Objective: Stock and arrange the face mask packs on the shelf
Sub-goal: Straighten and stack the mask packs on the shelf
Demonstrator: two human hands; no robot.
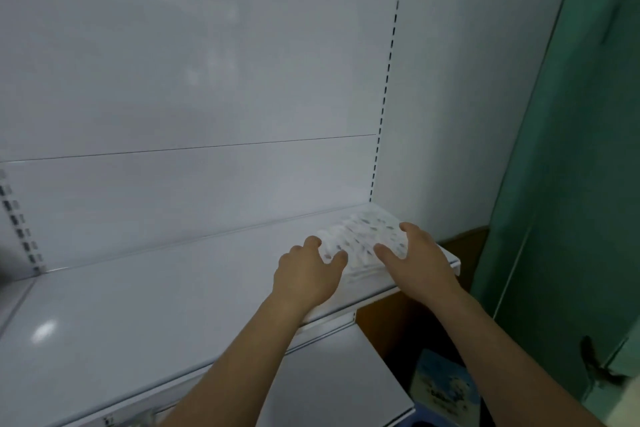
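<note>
On shelf (173, 288), mask packs (363, 239) lying flat

face mask packs (360, 236) motion-blurred, print unreadable; hands (414, 263) cover their near edges.

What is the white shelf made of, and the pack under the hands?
The shelf looks like painted metal: smooth, glossy white, with a bright glare spot. The face mask pack, held between the left hand and right hand, seems wrapped in thin clear plastic, but blur leaves that uncertain.
</note>
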